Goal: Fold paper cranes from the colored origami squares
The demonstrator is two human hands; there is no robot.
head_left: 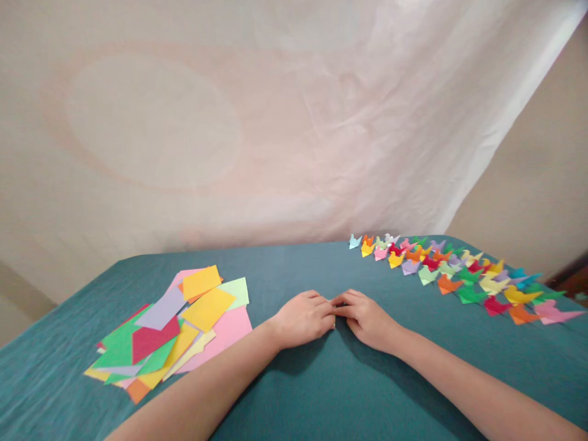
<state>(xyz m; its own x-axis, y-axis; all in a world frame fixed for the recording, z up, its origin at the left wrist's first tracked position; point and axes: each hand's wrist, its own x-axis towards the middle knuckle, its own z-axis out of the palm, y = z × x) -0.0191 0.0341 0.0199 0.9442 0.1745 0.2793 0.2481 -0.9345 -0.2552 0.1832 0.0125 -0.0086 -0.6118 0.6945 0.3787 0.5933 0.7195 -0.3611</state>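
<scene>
Left hand [305,320] and right hand [367,318] meet now, fingertips together, low over the teal cloth [294,269]; whatever they might be pinching is hidden, so I can't tell their grip. Cloth stretches ahead of the knuckles to the far edge, giving room forward. The loose paper sheets [158,340] spread beside the left forearm, and the folded paper birds [469,277] run in slanting rows near the right edge.

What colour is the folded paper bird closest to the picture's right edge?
That paper bird is pink, seen best in the head view.
</scene>
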